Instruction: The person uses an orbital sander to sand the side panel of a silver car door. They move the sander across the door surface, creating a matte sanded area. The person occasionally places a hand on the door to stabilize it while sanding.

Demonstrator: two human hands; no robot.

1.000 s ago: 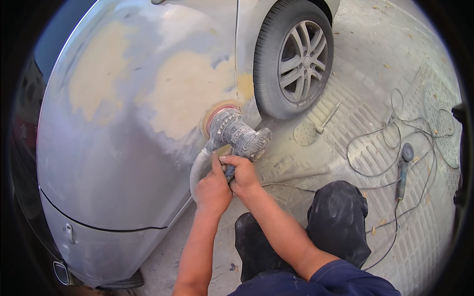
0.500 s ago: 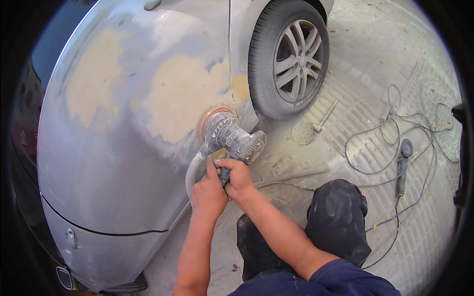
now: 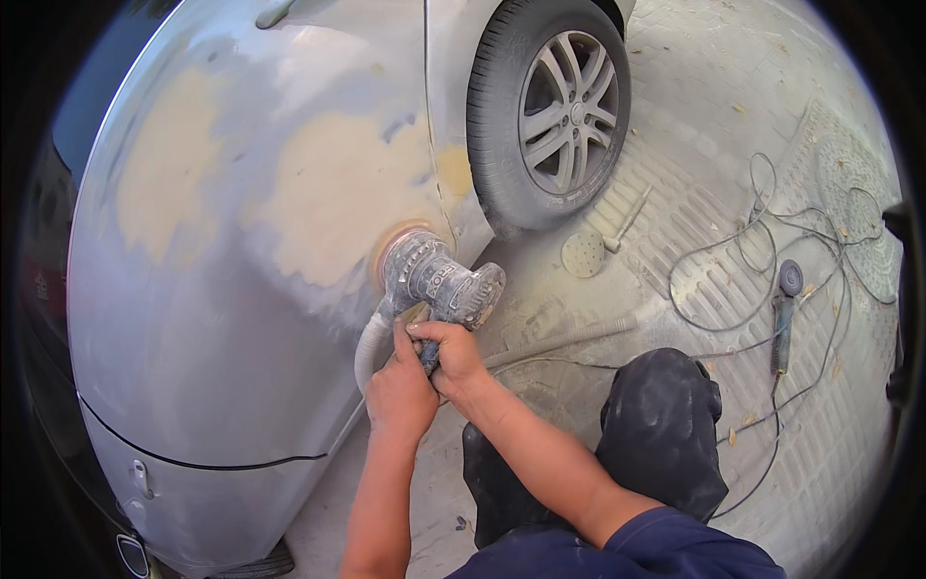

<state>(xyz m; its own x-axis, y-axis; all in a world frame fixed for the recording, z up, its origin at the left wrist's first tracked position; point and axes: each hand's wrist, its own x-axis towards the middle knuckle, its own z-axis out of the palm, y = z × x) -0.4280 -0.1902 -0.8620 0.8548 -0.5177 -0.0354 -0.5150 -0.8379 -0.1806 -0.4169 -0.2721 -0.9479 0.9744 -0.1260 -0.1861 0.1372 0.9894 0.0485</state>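
A dusty grey electric sander (image 3: 439, 280) with a round pad rests against the silver-grey car door (image 3: 222, 338), at the lower edge of a tan filler patch (image 3: 333, 188) near the panel seam. My right hand (image 3: 453, 359) is closed round the sander's handle. Lower on the same handle, my left hand (image 3: 400, 394) is closed too, with its index finger stretched up along the tool. Some fingers of both hands are hidden behind the grip. From the sander's left side a pale ribbed hose (image 3: 368, 347) curves down behind my hands.
A dusty car wheel (image 3: 569, 111) stands right of the door. On the ground lie a round perforated disc (image 3: 583, 254) beside a small stick-like tool, a second slim power tool (image 3: 784, 323) and tangled cables (image 3: 719, 328). Another hose stretch (image 3: 579, 336) runs right from my hands.
The view has shifted slightly, so the car and wheel sit further left. Both hands keep their hold, and the sander stays on about the same spot of the door.
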